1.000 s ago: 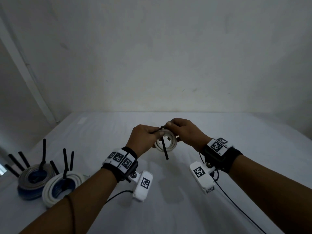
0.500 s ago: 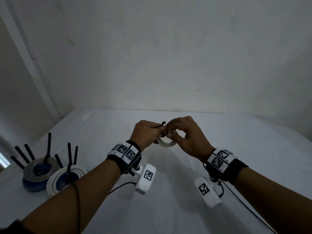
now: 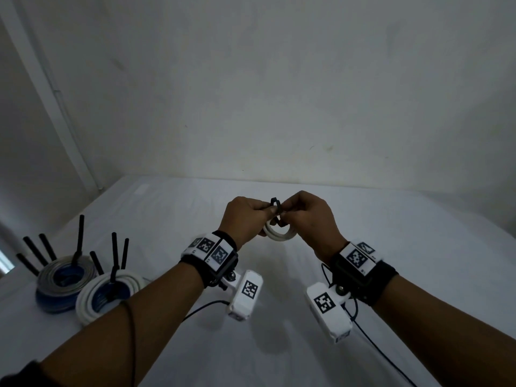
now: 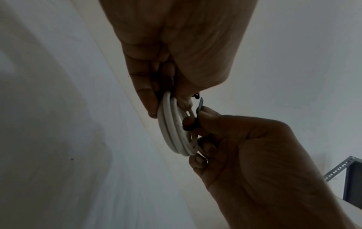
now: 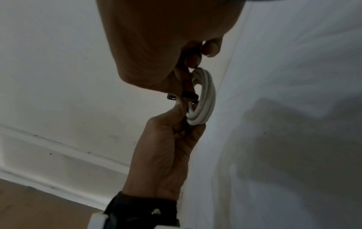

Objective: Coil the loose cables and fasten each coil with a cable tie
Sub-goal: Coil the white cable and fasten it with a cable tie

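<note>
Head view shows that we hold a small white cable coil point(image 3: 279, 233) in the air above the middle of the table point(image 3: 418, 233), well apart from its edges. Our left hand point(image 3: 245, 216) is closed around the left side of the coil, the thumb and fingers pinching the turns together. Our right hand point(image 3: 307, 216) pinches the black cable tie point(image 3: 275, 206), which makes a small loop over the top of the coil, between the two hands.

We judge the coil to be light and a little springy, so the turns may open if the pinch relaxes; it is best to hold it across all turns, just beside the tie. The tie looks thin, stiff and smooth, so we should take its free tail near the tip.

The table has a white cloth cover, with soft folds. Near its left edge stand two finished coil stacks, a grey and blue stack point(image 3: 62, 280) and a white stack point(image 3: 109, 294), touching each other, with black tie tails pointing up. Behind the table is a plain white wall point(image 3: 279, 93).
</note>
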